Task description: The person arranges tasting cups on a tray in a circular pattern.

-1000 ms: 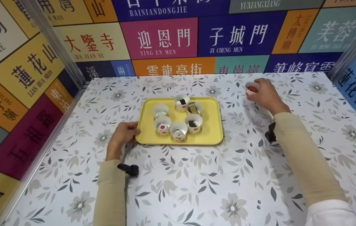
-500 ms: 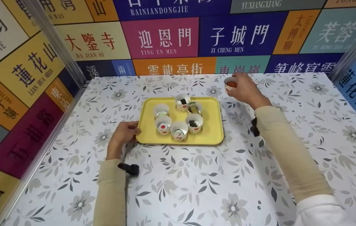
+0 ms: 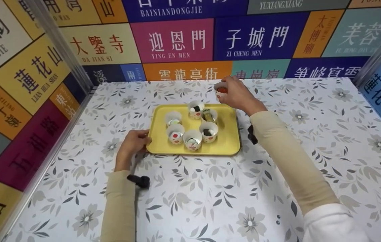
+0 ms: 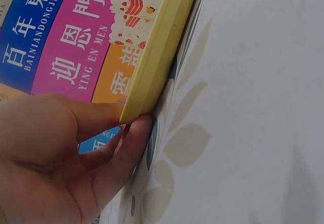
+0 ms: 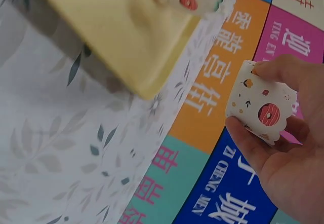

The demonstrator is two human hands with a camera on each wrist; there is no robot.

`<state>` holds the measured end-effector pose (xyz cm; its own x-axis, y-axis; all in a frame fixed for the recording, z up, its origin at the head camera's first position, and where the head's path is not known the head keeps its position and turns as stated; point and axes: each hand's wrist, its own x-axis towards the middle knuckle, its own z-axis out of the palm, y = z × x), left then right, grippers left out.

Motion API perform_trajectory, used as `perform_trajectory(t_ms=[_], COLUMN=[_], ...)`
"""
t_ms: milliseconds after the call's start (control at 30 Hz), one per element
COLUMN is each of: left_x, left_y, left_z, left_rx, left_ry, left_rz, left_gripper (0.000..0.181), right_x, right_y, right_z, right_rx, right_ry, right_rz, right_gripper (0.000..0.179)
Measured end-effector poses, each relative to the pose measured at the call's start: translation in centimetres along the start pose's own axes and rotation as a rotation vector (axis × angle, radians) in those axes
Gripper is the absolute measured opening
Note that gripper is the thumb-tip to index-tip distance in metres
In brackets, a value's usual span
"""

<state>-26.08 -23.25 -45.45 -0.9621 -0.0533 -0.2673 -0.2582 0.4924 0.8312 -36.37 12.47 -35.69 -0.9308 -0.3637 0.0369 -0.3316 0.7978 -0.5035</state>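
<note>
My left hand point(image 3: 133, 145) pinches the left rim of a yellow tray point(image 3: 158, 146); the left wrist view has its thumb on top and fingers beneath the edge point(image 4: 147, 89). Several small printed paper cups stand on the tray, each with a small food-like piece inside, such as the cup with a red dot point(image 3: 176, 136) and one at the back with a black-and-white piece point(image 3: 195, 111). Beyond the tray's back right corner, my right hand point(image 3: 240, 97) grips another paper cup point(image 5: 260, 102) between thumb and fingers. Something orange-red point(image 3: 223, 90) shows inside that cup.
The tray rests on a table covered in white leaf-patterned cloth point(image 3: 190, 201). Upright panels with coloured street-name blocks point(image 3: 172, 40) close off the back and both sides. A clear corner strip point(image 3: 72, 57) runs up at the left.
My right hand has carried its paper cup leftward, from right of the tray to just behind its back right corner. My left hand stays on the tray rim, and the tray has barely moved.
</note>
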Motion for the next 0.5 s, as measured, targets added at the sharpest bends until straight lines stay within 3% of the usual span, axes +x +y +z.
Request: perform_trajectory(t_ms=[300,500], left_x=[0.1,0.2], left_y=[0.0,0.0], left_z=[0.2,0.1], left_rx=[-0.011,0.003], left_ry=[0.011,0.01], left_rz=[-0.027,-0.016], left_gripper=[0.049,0.046], right_x=[0.9,1.5], right_y=[-2.6,-4.3], right_z=[2.6,3.7], right_rx=[0.046,0.055], right_ry=[0.011,-0.001], right_rz=[-0.08,-0.081], right_gripper=[0.039,0.039])
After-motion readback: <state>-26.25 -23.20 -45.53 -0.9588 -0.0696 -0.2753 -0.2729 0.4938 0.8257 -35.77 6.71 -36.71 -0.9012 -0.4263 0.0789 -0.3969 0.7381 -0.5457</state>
